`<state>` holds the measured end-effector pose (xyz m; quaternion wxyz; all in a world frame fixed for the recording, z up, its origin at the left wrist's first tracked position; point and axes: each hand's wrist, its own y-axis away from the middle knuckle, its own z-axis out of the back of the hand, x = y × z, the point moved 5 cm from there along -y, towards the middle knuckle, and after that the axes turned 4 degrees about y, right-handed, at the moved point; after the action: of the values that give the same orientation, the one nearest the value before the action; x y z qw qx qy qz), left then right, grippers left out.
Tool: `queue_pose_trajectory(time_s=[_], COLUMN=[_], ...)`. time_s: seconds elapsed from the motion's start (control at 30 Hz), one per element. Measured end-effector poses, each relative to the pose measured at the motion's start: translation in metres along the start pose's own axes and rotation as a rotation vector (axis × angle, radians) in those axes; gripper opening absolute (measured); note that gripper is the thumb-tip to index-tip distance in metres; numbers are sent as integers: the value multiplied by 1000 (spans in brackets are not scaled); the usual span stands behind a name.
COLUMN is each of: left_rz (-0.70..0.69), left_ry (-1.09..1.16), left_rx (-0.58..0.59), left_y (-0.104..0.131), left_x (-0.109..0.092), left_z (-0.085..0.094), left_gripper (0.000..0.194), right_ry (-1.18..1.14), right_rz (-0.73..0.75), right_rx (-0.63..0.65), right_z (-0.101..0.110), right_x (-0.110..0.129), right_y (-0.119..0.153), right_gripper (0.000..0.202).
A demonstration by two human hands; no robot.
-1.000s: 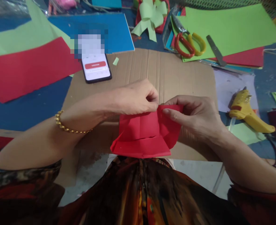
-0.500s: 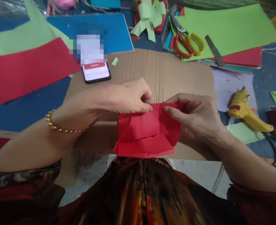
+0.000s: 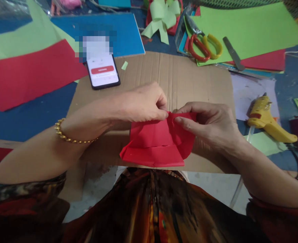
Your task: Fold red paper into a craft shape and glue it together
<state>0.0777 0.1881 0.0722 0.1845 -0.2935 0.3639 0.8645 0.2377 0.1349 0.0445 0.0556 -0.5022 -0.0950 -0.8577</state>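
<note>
Between my hands is a folded red paper bag or pouch (image 3: 154, 138), creased, with a flap folded along its near end. My left hand (image 3: 149, 103) pinches its far edge near the middle, thumb on top and fingers curled behind. Close beside it, my right hand (image 3: 207, 119) grips the far right corner, thumb on the near face and fingers behind the paper. Between the two thumbs the red paper is bunched into a crease. Under it lies a sheet of brown cardboard (image 3: 197, 79).
A phone (image 3: 105, 72) lies at the cardboard's far left. Scissors (image 3: 206, 47) and a metal blade (image 3: 233, 54) rest on green paper (image 3: 252, 27). A yellow glue gun (image 3: 270, 119) sits at right. Red paper (image 3: 32, 74) and a blue sheet (image 3: 126, 35) lie left. A green bow (image 3: 162, 17) stands at back.
My left hand has shifted slightly right, closer to my right thumb. The red paper's far edge is now bunched between the thumbs, and its near end has swung a little left.
</note>
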Motion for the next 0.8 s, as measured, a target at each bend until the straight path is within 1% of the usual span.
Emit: queue_pose_trajectory(time_s=[0.17, 0.3, 0.43, 0.67, 0.8], left_rz=[-9, -45, -58, -99, -99], left_ry=[35, 76, 89, 107, 125], left_rx=[8, 28, 62, 133, 152], left_y=[-1, -4, -7, -7, -6], left_x=[2, 6, 10, 9, 8], left_z=[-3, -6, -7, -10, -11], left_gripper=[12, 18, 21, 21, 22], right_ry=[28, 35, 43, 119, 171], right_rz=[30, 9, 11, 30, 44], right_rx=[0, 27, 31, 95, 78], right_z=[0, -1, -1, -3, -4], right_x=[-1, -1, 3, 9, 8], right_y=[1, 1, 1, 2, 3], right_gripper=[20, 22, 26, 27, 27])
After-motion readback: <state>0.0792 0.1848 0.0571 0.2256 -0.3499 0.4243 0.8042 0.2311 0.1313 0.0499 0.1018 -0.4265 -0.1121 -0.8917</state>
